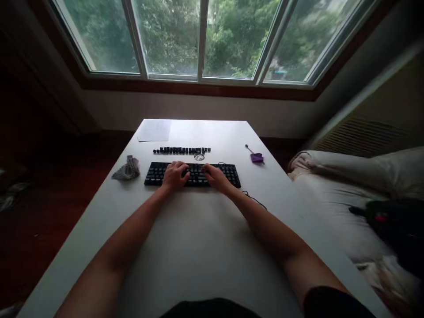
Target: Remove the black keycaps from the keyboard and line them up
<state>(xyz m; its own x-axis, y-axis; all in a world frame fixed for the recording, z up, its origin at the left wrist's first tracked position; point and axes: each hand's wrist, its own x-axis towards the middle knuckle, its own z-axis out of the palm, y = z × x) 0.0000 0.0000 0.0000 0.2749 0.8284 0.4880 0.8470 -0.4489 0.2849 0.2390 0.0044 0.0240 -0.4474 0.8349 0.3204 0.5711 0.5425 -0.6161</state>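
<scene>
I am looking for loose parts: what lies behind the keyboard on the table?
Behind the keyboard lie a row of black keycaps and a small ring; farther back, a paper. The left hand and right hand cover the middle keys, so those cannot be seen.

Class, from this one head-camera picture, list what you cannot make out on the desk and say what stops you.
All in the head view:
- Keys of the keyboard under the left hand and right hand: covered by them. Whether any finger pinches a key is too small to tell.
- Legends on the row of loose keycaps: too small.
- Print on the paper: washed out and too small.
- The cable: one end is lost behind the right forearm.
</scene>
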